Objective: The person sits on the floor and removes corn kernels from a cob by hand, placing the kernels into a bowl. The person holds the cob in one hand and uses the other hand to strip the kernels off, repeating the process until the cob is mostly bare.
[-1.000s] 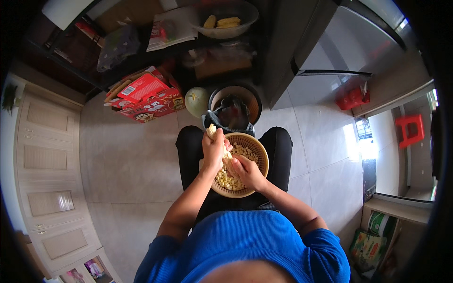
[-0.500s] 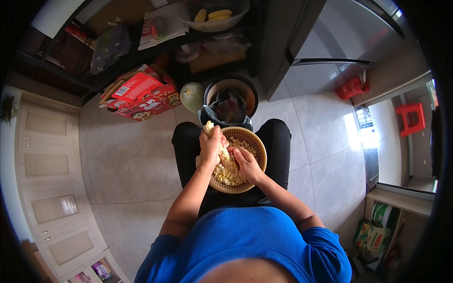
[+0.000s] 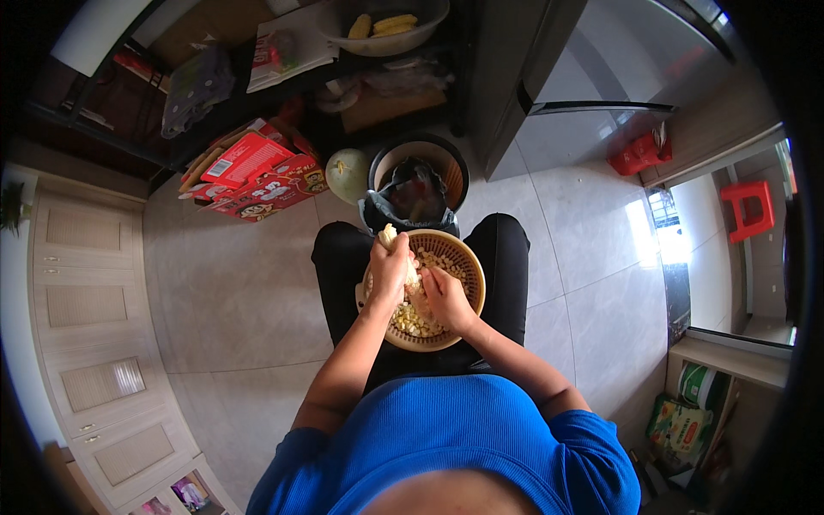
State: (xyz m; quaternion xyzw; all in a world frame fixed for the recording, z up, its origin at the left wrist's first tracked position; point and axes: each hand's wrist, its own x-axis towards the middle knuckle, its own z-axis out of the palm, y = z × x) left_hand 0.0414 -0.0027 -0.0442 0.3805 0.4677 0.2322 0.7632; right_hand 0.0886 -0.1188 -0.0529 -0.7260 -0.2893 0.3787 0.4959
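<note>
A round tan basket (image 3: 468, 266) rests on my lap, partly filled with loose yellow corn kernels (image 3: 410, 321). My left hand (image 3: 388, 271) is closed around a pale corn cob (image 3: 391, 235), whose tip sticks out above the fist over the basket. My right hand (image 3: 446, 297) sits beside it inside the basket, fingers pressed against the cob's lower part. Both forearms come up from my blue shirt. I sit with black trousers on.
A bin lined with a dark bag (image 3: 418, 185) stands just beyond my knees, a pale green melon (image 3: 348, 174) beside it. Red cardboard boxes (image 3: 255, 177) lie on the tiled floor at left. A bowl of corn cobs (image 3: 384, 26) sits on a dark shelf. Red stools (image 3: 748, 207) at right.
My view has shifted slightly, so the basket and hands sit a little higher in frame. Both hands stay on the cob over the basket.
</note>
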